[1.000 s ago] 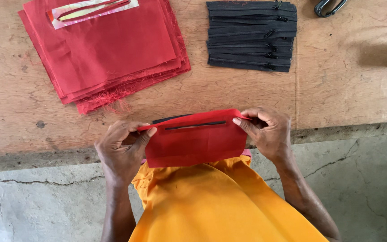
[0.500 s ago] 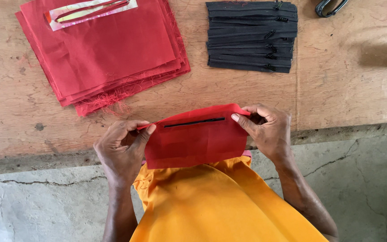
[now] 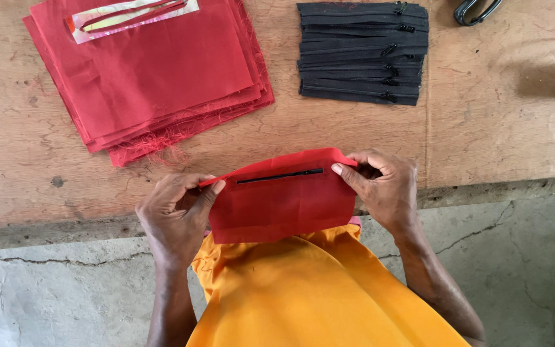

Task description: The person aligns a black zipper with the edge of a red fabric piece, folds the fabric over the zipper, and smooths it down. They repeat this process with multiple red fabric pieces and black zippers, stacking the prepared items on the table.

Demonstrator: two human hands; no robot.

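below the worn wooden table (image 3: 496, 128), cracked concrete floor (image 3: 528, 257)

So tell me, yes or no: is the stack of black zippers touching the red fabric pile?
No, bare wooden table separates the black zippers from the red fabric pile.

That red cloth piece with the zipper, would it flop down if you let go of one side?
Probably yes. The red cloth piece hangs between the left hand and right hand, and its top edge folds over, so it looks soft and floppy. It seems thin and light. The black zipper may stiffen that strip slightly. Frayed threads on the red fabric stack suggest its edges unravel easily.
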